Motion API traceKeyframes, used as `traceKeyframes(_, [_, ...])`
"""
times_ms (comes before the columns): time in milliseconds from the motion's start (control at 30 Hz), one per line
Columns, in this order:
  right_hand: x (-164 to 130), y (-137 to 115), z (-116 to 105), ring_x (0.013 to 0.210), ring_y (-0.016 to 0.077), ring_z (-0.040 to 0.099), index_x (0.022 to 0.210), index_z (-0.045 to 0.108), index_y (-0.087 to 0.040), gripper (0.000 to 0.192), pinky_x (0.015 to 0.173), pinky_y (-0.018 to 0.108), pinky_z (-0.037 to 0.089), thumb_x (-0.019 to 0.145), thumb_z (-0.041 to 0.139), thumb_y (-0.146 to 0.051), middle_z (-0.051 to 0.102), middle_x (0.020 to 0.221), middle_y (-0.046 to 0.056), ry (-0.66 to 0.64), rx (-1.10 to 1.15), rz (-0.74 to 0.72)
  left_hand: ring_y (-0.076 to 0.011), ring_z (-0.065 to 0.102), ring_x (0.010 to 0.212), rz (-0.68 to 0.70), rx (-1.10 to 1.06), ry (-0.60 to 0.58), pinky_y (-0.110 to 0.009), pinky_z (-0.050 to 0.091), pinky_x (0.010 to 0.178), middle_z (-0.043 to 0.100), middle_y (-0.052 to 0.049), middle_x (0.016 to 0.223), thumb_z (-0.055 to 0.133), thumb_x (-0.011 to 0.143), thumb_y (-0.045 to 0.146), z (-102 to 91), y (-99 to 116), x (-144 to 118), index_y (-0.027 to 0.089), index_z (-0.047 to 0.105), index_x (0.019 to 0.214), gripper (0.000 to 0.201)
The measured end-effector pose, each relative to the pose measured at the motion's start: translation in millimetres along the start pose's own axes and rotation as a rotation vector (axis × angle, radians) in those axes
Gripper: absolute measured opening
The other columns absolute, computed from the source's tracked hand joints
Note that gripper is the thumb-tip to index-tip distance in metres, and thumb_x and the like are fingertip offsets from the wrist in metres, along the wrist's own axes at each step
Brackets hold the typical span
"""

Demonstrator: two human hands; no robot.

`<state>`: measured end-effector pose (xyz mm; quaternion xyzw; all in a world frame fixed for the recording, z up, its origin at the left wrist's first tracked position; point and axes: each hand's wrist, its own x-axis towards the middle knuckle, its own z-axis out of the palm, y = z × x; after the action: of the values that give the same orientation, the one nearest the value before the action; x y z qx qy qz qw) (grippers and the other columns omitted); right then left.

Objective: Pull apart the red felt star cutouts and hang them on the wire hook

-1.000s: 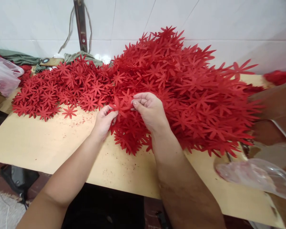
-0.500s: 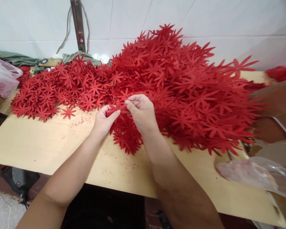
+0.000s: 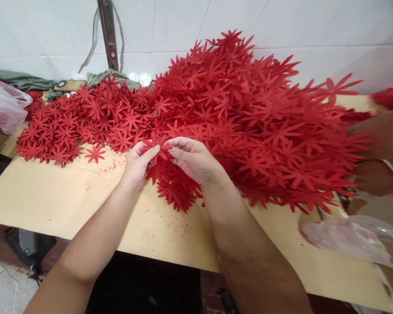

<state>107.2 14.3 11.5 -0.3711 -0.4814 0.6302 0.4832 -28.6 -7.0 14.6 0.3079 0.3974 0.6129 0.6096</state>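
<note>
Over the pale table (image 3: 94,205), the left hand (image 3: 136,166) pinches a red petalled cutout (image 3: 156,140) between thumb and fingers; the right hand (image 3: 195,160) grips its right side, though whether one layer or several is hard to tell; beyond lie a lower red pile (image 3: 67,120) and, to the right, a taller heap (image 3: 265,117); a white wall (image 3: 180,26) stands behind.

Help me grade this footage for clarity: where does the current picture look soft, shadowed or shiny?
Head view, centre: the red flower cutout between left hand and right hand is readable; head view, right: the big red pile softens toward its edge, and clear plastic shows glints; head view, lower middle: shadow lies on the table beside the right forearm.
</note>
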Motion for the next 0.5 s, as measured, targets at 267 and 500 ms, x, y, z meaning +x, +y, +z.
traceKeyframes(267, [-2, -2, 12, 0.058, 0.0073, 0.051, 0.07, 0.066, -0.019, 0.035, 0.063, 0.024, 0.047, 0.056, 0.079, -0.049, 0.062, 0.063, -0.004, 0.003, -0.121, -0.053, -0.0023, 0.04, 0.042, -0.043, -0.049, 0.016, -0.016, 0.028, 0.043, 0.05, 0.007, 0.048, 0.075, 0.062, 0.024, 0.1, 1, 1, 0.016, 0.057, 0.065, 0.02])
traceKeyframes(500, [-4, 1, 24, 0.063, 0.0125, 0.057, 0.067, 0.063, -0.019, 0.017, 0.065, 0.029, 0.049, 0.067, 0.068, -0.036, 0.064, 0.066, 0.0, 0.081, -0.343, -0.212, -0.0016, 0.039, 0.042, -0.125, -0.127, 0.068, -0.015, 0.027, 0.04, 0.048, 0.007, 0.05, 0.075, 0.063, 0.026, -3.0, 2, 2, 0.017, 0.049, 0.064, 0.028])
